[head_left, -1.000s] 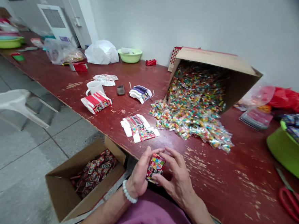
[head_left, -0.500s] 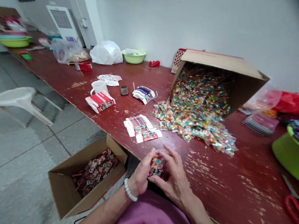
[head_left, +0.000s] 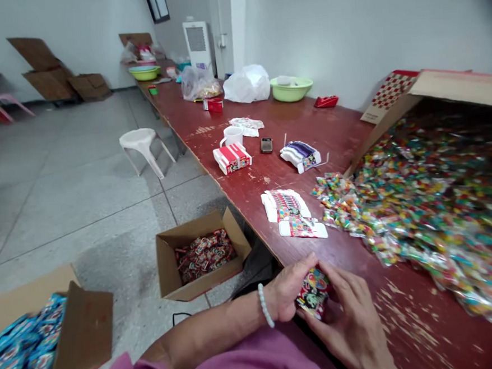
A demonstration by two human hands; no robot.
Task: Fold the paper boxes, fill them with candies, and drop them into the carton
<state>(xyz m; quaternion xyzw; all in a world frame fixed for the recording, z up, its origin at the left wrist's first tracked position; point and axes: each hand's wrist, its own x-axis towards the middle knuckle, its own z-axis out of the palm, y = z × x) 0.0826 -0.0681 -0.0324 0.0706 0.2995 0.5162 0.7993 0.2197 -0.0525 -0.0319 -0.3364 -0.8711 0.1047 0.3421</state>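
Note:
Both my hands hold one small colourful printed box (head_left: 313, 295) at the near edge of the long red table (head_left: 271, 177). My left hand (head_left: 289, 291), with a white bead bracelet on the wrist, grips its left side with curled fingers. My right hand (head_left: 350, 318) closes around its right and lower side. A stack of flat unfolded box blanks (head_left: 292, 212) lies on the table just beyond my hands. To the right, a heap of small wrapped candies (head_left: 424, 206) spills out of a tipped cardboard box (head_left: 445, 89).
On the floor to the left stands an open carton of filled red boxes (head_left: 200, 255), and a carton of blue packs (head_left: 25, 340) sits at the lower left. Farther along the table are a red-white box stack (head_left: 232, 157), a mug (head_left: 232, 135), a phone (head_left: 266, 145), purple blanks (head_left: 300, 155), green basins and bags. A white stool (head_left: 142, 147) stands on the floor.
My head has turned left, so the floor and the blue-pack carton come into view and the green tub and scissors drop out. My hands keep hold of the small box, shifted slightly lower right.

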